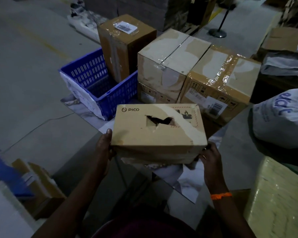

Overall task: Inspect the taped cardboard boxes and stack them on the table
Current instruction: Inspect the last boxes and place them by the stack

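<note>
- small box [153, 133]: brown cardboard, "PICO" printed on the top far-left, held flat-side-up between both hands over the near part of the bench [187, 183]. Can't tell if its underside touches the bench.
- ragged hole [160, 121] torn through the top of the small box; pale torn strip runs across the right side of the top.
- left grip [104, 146]: clamped on the box's left end, thumb tip up at the top edge, fingers hidden behind or under it.
- right grip [208, 157]: clamped on the near-right corner, fingers curled under the box. Orange band [221, 195] on that wrist.
- farther back on the bench: pale taped box [170, 60] stacked on another box, glossy tape down its middle.
- brown taped box [220, 78] touching it on the right, shipping label on the near face.
- tall box [126, 47] upright behind, white label on top.
- blue basket [100, 83] to the left, just beside the tall box and the pale box stack.
- white sack [282, 121] with blue lettering at right, apart from the held box.
- yellow-green wrapped bundle [279, 194] at near right.
- more cardboard boxes [40, 182] low at near left.
- lighting dim; fine tape detail is not readable.
</note>
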A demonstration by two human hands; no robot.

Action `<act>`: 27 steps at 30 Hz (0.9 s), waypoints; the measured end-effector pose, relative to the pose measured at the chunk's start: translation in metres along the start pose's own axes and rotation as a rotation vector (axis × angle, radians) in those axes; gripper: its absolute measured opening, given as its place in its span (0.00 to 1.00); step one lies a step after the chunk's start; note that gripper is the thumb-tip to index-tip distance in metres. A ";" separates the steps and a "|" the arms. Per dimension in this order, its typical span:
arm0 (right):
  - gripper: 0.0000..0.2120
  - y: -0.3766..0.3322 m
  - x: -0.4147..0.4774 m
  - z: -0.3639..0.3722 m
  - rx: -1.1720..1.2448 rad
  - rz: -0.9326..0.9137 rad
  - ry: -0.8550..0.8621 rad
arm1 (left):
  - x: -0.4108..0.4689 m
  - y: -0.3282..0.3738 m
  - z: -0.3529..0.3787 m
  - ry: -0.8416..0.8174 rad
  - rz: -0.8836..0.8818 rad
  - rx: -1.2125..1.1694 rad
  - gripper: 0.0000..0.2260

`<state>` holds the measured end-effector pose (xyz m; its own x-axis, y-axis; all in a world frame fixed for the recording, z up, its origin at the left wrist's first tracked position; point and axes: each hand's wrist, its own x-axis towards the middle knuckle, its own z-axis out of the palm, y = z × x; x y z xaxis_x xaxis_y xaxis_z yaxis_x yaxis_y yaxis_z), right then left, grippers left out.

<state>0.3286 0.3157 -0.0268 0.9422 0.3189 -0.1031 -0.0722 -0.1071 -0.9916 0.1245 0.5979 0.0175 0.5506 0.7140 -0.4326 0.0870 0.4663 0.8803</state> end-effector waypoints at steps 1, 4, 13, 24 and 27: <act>0.18 0.000 -0.004 0.001 0.038 0.037 0.020 | -0.001 -0.005 0.000 0.005 -0.028 0.011 0.30; 0.08 0.005 -0.012 -0.002 0.146 0.095 0.049 | -0.005 -0.020 0.001 0.005 -0.048 0.083 0.21; 0.10 0.018 -0.024 -0.016 0.020 0.181 0.084 | -0.013 -0.029 0.002 -0.052 0.006 0.131 0.19; 0.12 0.006 -0.025 -0.009 0.061 0.202 0.152 | -0.017 -0.030 0.000 -0.083 -0.016 0.111 0.18; 0.12 -0.031 -0.022 -0.011 0.094 0.142 0.259 | -0.019 -0.034 0.004 -0.147 -0.040 0.113 0.14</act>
<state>0.3142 0.3015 0.0069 0.9718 0.0551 -0.2295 -0.2273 -0.0423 -0.9729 0.1143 0.5665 -0.0035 0.6596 0.6081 -0.4418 0.1993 0.4252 0.8829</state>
